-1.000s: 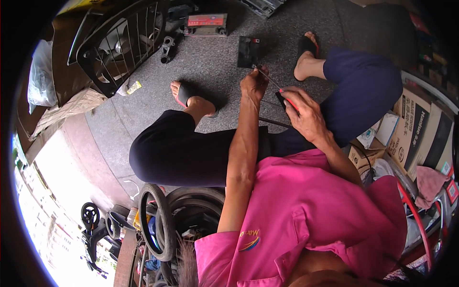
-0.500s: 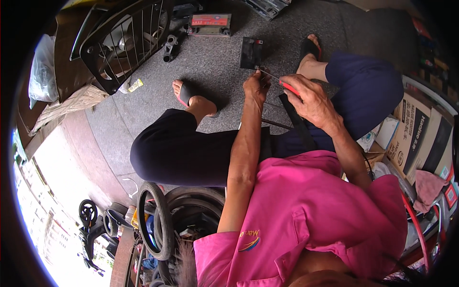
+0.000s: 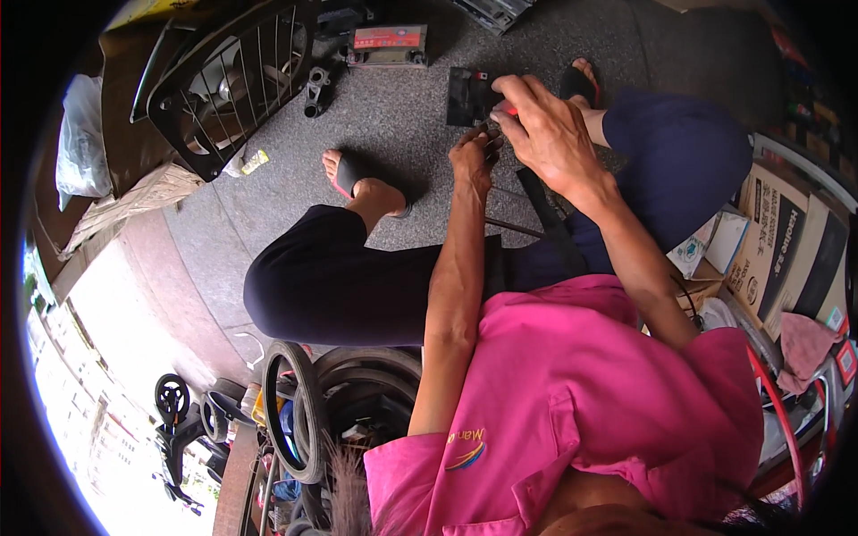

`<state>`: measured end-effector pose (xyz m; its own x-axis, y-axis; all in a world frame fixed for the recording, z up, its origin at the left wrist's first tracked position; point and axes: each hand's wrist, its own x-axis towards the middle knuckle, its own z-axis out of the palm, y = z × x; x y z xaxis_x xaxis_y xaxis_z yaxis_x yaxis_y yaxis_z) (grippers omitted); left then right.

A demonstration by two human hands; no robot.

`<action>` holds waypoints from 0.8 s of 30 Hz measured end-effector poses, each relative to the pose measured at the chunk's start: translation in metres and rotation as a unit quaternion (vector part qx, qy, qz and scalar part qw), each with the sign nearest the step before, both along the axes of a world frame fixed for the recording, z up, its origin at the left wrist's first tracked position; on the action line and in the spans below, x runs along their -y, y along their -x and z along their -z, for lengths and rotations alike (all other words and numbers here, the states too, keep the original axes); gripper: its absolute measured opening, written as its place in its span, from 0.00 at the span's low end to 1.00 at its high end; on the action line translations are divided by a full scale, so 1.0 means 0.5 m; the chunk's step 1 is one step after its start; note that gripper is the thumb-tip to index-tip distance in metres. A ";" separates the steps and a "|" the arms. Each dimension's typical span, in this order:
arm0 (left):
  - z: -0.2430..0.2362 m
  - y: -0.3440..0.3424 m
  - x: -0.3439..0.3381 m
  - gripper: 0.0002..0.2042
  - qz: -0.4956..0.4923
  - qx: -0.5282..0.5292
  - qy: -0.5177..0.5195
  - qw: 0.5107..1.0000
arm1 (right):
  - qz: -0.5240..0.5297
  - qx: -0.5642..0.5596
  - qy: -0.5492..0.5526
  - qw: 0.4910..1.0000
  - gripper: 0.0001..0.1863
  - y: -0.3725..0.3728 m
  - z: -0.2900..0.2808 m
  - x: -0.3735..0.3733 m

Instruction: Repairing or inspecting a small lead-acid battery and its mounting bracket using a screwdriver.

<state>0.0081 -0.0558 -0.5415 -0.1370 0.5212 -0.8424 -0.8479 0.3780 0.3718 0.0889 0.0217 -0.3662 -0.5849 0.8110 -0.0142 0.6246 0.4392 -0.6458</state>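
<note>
A black box-shaped battery (image 3: 463, 98) lies on the grey floor between my feet. At its near right corner are the fingers of my left hand (image 3: 472, 159), pinched together; whatever is between them is hidden. My right hand (image 3: 556, 138) hangs just above and to the right, curled round a screwdriver, whose red handle (image 3: 507, 107) shows between thumb and fingers. The shaft cannot be seen from here, and the hand covers the battery's right side.
Farther off lie a red-labelled battery (image 3: 387, 45) and a black metal part (image 3: 315, 92). A wire rack (image 3: 234, 85) stands at the left. Tyres (image 3: 295, 411) are stacked by my left elbow, cardboard boxes (image 3: 773, 250) at my right. A black strap (image 3: 547, 210) lies near my right thigh.
My right hand has moved forward and left with the screwdriver, up beside the battery. The shaft, visible before, is now hidden. My left hand has shifted only slightly.
</note>
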 end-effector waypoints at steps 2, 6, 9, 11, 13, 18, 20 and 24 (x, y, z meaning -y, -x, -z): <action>-0.024 0.002 -0.004 0.11 0.027 -0.019 0.054 0.998 | 0.010 0.017 -0.042 0.999 0.13 -0.007 0.006 -0.011; -0.059 0.021 0.002 0.13 0.098 -0.098 0.042 0.989 | 0.041 0.091 -0.072 0.992 0.15 -0.024 0.000 -0.018; -0.067 0.021 0.002 0.16 0.164 -0.164 -0.008 0.973 | 0.054 0.129 -0.093 0.986 0.18 -0.028 -0.002 -0.012; -0.058 0.018 0.011 0.18 0.164 -0.194 -0.035 0.967 | 0.059 0.120 -0.110 0.985 0.19 -0.024 0.000 -0.006; -0.046 0.020 0.014 0.18 0.147 -0.178 -0.039 0.972 | 0.049 0.103 -0.086 0.990 0.18 -0.023 0.005 -0.007; -0.094 0.024 0.011 0.21 0.206 -0.195 0.010 0.959 | -0.029 0.032 -0.092 0.995 0.11 -0.030 -0.001 0.006; -0.108 0.104 0.024 0.23 0.423 -0.418 -0.073 0.801 | -0.103 0.107 -0.102 0.984 0.11 -0.007 -0.029 0.014; -0.369 0.174 -0.053 0.18 0.604 -0.696 -0.137 0.363 | -0.154 0.187 -0.164 0.956 0.11 -0.052 -0.025 -0.011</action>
<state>-0.0788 -0.0295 -0.3571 0.1382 0.9472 -0.2892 0.9566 -0.0520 0.2867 0.1151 0.0270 -0.3538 -0.7998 0.5986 -0.0440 0.5942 0.7794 -0.1985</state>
